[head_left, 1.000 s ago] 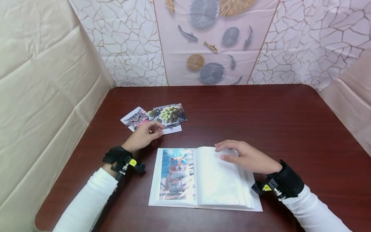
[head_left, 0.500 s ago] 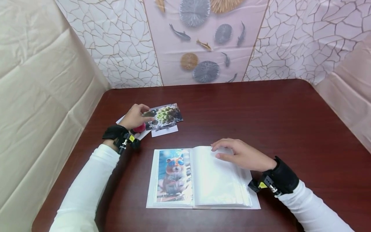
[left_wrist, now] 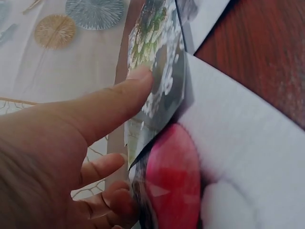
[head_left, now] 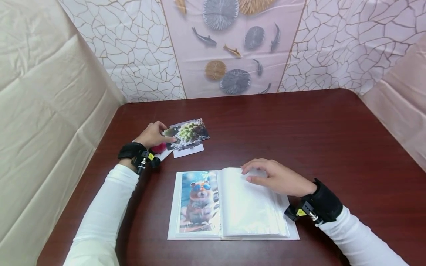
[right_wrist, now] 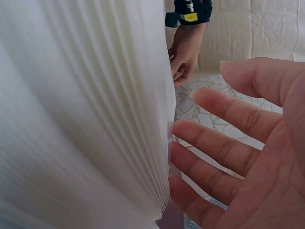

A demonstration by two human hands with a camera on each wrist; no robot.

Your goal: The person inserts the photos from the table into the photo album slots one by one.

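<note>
My left hand (head_left: 152, 135) is at the loose photos on the left of the table. It pinches the left end of the succulent photo (head_left: 190, 132), its thumb (left_wrist: 114, 102) on the printed face; its index finger is hidden in the left wrist view. Under that photo lies another one with a pink-red shape (left_wrist: 174, 176), partly covered by the hand. The photo album (head_left: 171, 221) lies spread out, a bear-like animal in sunglasses in its left pocket (head_left: 199, 203). My right hand (head_left: 274, 176) rests on the upper part of the blank right page (head_left: 251, 210), fingers relaxed.
A white-bordered photo (head_left: 189, 151) sticks out below the succulent one. The dark red-brown table (head_left: 332, 140) reaches back to a patterned backdrop (head_left: 233, 48). Beige cloth (head_left: 60, 111) hangs along the left side.
My left hand has moved up and left over the photos, from the lower edge of the pile to the succulent photo's left end. My right hand stays on the album page.
</note>
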